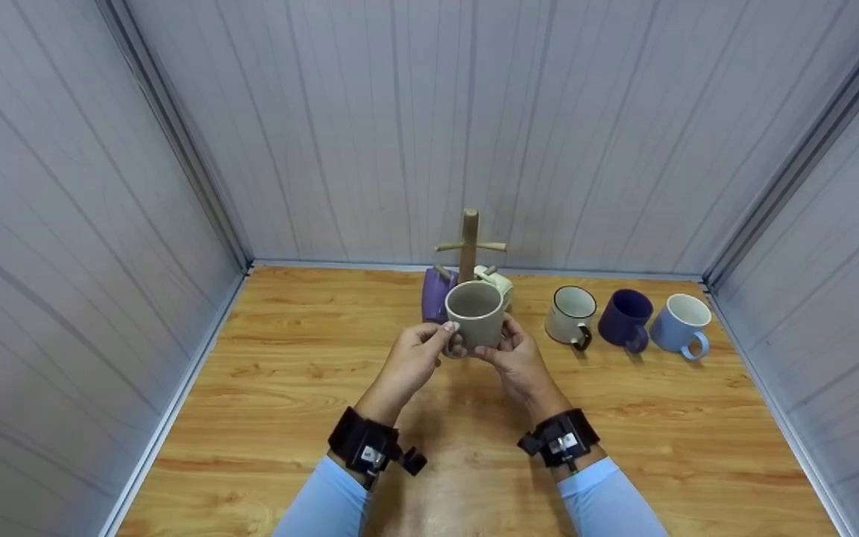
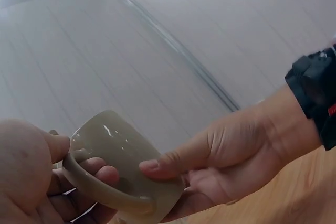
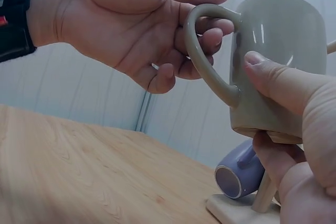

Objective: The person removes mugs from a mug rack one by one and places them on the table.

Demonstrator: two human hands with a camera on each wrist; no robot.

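Both hands are holding a beige mug (image 1: 475, 315) in the air above the tabletop (image 1: 265, 388), just in front of a wooden rack (image 1: 468, 246). The mug is a smooth, glossy ceramic cylinder with a plain round rim and a thick looped handle, and its opening is facing up toward the head camera. The left hand (image 1: 413, 359) is gripping it at the handle: its fingers (image 3: 212, 34) are curling through the loop, with the thumb lying over the top of it. The right hand (image 1: 517, 360) is cupping the mug from the other side and below, its thumb (image 3: 273, 80) pressing flat against the glazed wall and its fingers wrapping under the base. The rack is a pale round post with short dowel pegs sticking out sideways, standing on a flat square base. A purple mug (image 1: 435, 295) is hanging on a low peg at the left, tilted with its mouth outward, and a cream mug (image 1: 495, 282) is hanging at the right behind the beige one. Three more mugs are standing upright in a row on the tabletop to the right: a white mug (image 1: 571, 314) with a dark rim and handle, a navy mug (image 1: 625, 318), and a light blue mug (image 1: 683, 322). The tabletop is showing a warm, streaky wood grain, and ribbed grey panels (image 1: 64, 224) are walling it in.
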